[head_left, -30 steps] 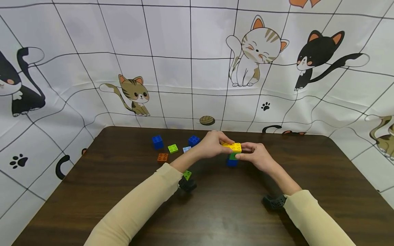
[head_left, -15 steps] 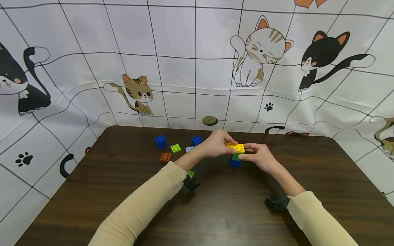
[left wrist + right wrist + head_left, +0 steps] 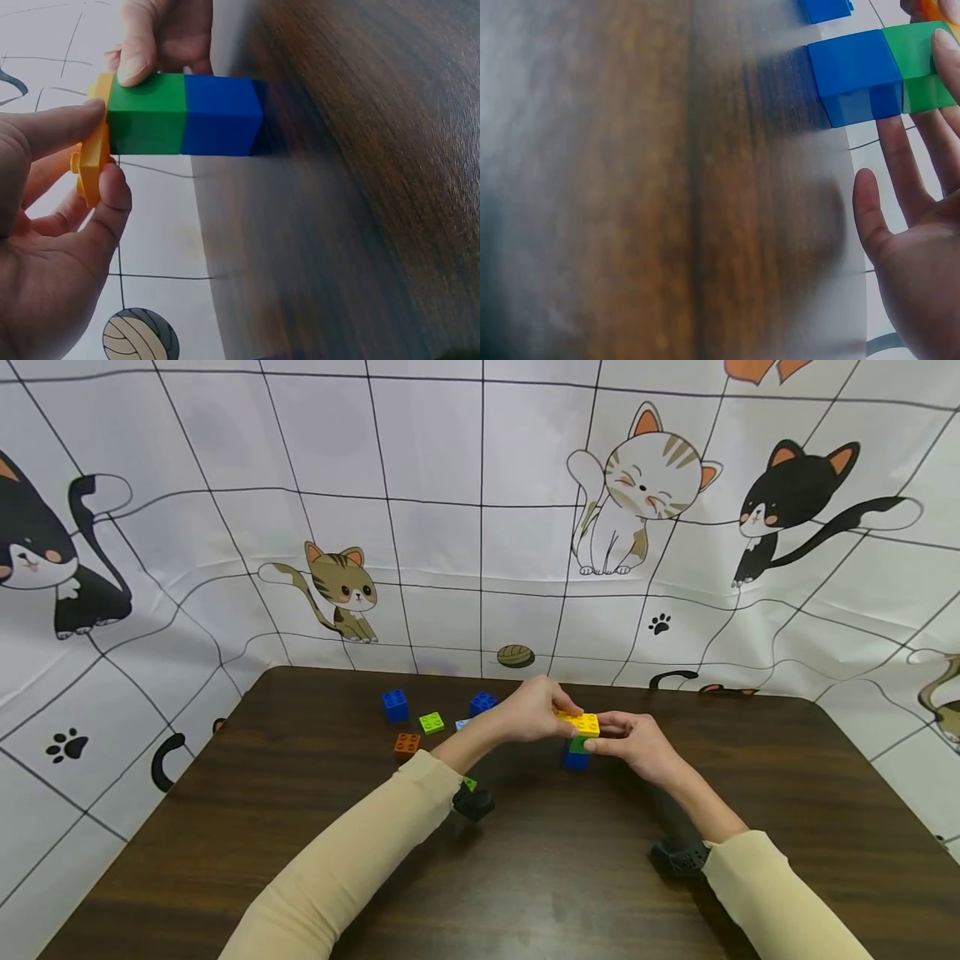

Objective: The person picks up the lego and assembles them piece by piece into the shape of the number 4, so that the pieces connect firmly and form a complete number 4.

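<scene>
A small stack stands on the table: a blue block (image 3: 577, 761) at the bottom, a green block (image 3: 148, 112) on it, and a flat yellow brick (image 3: 588, 723) on top, overhanging toward the left. My left hand (image 3: 531, 712) pinches the overhanging end of the yellow brick between thumb and fingers. My right hand (image 3: 639, 746) holds the green block, its thumb (image 3: 946, 45) against one face and other fingers behind. In the right wrist view the little finger stands apart from the blocks. The joint between yellow and green is partly covered by fingers.
Loose bricks lie left of the stack: a blue block (image 3: 395, 706), another blue block (image 3: 482, 703), a lime brick (image 3: 431, 722), an orange brick (image 3: 407, 744) and a light-blue brick (image 3: 461, 724). Another lime brick (image 3: 470, 783) is mostly hidden by the left wrist. A cat-print curtain (image 3: 435, 543) hangs behind the table.
The head view has shifted slightly, so everything appears a little farther right. Both hands keep their hold on the stack, with no clear movement relative to it.
</scene>
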The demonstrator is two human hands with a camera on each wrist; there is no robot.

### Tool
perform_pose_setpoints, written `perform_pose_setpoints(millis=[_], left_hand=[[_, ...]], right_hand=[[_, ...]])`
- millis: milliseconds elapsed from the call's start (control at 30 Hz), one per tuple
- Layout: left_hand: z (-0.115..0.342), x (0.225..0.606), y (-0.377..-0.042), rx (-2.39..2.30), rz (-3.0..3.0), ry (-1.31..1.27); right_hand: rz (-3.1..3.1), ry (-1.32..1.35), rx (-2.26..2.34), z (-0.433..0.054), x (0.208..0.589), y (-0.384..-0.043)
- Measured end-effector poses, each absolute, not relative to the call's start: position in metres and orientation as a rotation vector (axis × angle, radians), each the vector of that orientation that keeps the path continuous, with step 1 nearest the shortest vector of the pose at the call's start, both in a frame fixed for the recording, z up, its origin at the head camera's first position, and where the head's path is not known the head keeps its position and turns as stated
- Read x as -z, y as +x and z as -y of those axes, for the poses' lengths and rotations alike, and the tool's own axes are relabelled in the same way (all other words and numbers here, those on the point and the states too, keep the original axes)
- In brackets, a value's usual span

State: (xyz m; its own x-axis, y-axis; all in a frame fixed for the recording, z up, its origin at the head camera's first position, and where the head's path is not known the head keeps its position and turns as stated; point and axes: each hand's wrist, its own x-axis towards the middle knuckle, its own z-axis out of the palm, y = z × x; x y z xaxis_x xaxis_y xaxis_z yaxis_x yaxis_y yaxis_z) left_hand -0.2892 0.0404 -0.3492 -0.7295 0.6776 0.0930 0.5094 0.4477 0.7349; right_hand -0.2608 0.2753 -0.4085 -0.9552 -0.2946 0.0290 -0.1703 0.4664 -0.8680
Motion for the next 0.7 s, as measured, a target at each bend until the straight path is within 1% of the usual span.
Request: perform_pose_setpoints(millis=[167,367,533,700], left_hand=[[-0.04,0.35,-0.289,-1.13,-2.493,1.037],[-0.032,0.353,-0.287,-0.958,-2.554,1.108],[-0.011,0.35,-0.279,-1.009,-2.579,1.03],[0.02,0.344,-0.267,-1.08,-2.559,1.013]], right_hand=[[-2.592,-0.406,1.501,-0.275,0.408,-0.259],[-2.605,-0.417,1.487,-0.275,0.408,-0.258],[-2.604,-0.41,1.484,-0.272,0.407,-0.258],[-2.607,-0.386,1.487,-0.27,0.404,-0.258]])
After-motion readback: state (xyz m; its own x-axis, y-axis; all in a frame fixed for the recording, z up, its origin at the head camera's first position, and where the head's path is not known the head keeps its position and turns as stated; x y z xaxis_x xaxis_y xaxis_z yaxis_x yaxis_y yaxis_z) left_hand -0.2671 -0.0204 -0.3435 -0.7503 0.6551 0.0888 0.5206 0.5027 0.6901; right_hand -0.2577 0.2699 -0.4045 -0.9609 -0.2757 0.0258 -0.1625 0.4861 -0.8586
